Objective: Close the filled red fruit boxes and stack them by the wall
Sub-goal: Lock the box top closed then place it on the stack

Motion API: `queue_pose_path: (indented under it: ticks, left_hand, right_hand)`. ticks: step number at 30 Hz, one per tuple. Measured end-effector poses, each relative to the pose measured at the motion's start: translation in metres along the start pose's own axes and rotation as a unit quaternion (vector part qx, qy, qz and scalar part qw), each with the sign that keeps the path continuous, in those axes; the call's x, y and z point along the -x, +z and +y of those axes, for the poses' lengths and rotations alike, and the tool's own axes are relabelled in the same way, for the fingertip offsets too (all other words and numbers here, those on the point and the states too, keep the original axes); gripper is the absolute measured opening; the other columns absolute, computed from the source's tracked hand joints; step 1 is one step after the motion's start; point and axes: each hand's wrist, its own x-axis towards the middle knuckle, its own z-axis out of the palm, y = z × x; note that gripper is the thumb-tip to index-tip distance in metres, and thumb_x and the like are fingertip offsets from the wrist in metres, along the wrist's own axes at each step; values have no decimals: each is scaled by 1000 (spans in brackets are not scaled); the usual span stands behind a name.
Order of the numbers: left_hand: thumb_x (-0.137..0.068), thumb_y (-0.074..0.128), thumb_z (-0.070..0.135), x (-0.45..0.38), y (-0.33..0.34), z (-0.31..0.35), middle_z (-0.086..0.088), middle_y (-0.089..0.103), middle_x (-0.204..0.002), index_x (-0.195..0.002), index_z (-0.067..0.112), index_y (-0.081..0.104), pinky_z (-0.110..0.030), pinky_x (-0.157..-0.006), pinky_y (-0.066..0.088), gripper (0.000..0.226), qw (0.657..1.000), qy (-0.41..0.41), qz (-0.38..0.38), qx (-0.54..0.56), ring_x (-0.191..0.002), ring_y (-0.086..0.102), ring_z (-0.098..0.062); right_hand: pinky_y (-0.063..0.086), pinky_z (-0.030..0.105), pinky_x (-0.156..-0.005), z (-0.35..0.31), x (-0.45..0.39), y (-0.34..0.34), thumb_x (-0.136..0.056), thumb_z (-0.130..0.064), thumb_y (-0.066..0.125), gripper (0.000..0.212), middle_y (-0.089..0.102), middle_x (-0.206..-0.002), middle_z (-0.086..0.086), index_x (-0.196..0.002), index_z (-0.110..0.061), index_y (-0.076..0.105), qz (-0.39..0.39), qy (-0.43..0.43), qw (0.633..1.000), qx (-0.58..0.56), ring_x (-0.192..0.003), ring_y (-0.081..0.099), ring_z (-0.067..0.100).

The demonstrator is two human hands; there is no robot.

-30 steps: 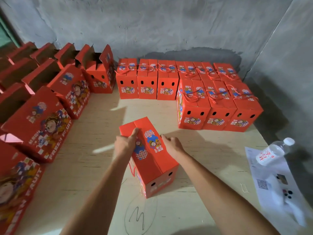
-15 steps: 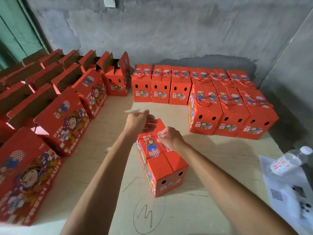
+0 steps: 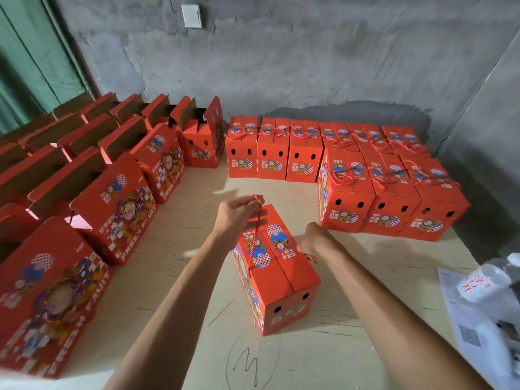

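Observation:
A closed red fruit box (image 3: 281, 280) stands in the middle of the wooden table (image 3: 174, 243), its top flaps shut. My left hand (image 3: 239, 215) pinches the red cord handle (image 3: 254, 235) and holds it up above the far end of the box. At the box's right side my right hand (image 3: 316, 243) grips the other red cord. Closed red boxes (image 3: 391, 204) with cord handles stand in rows by the grey wall, at the back and back right.
Open red boxes (image 3: 112, 204) with raised flaps line the left side of the table. A plastic water bottle (image 3: 489, 280) lies on white papers (image 3: 484, 327) at the right edge. A pencilled circle with a "3" (image 3: 250, 361) marks the wood near me.
My hands went from pressing the box's top flaps to lifting the cord handles, the left one raised higher. The view tilted up, showing more wall.

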Motion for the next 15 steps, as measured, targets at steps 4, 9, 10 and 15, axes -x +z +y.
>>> queue_pose_path:
  ticks: [4,9,10,15]
  left_hand:
    - [-104,58,12,0,5,-4,-10,78,-109,-111,4,74,-41,-80,64,19,999,-12,-23,32,-98,76,-30]
    - [-104,57,17,1,24,0,-5,79,-107,-105,9,79,-42,-93,60,23,990,-18,-74,-118,-108,73,-26]
    - [-104,57,17,-1,28,3,-5,78,-107,-104,10,79,-42,-94,60,24,984,-15,-82,-160,-108,73,-26]
    - [-102,58,16,-13,39,31,-11,79,-96,-101,6,76,-40,-82,63,20,962,-21,-92,-255,-95,76,-22]
  right_hand:
    - [38,25,-51,5,-4,-22,-91,-8,54,16,56,-64,7,-95,-1,68,-45,36,998,-23,-45,44,18]
    - [56,42,-83,-23,1,-37,-86,-15,47,30,71,-81,10,-88,-7,76,55,-9,964,-259,-75,66,27]
    - [56,41,-83,-30,4,-40,-83,-18,46,33,72,-80,9,-91,-6,76,76,-21,959,-272,-77,69,27]
    - [59,40,-77,-70,11,-50,-91,-32,43,35,75,-82,11,-86,-8,69,84,-111,960,-243,-79,74,29]
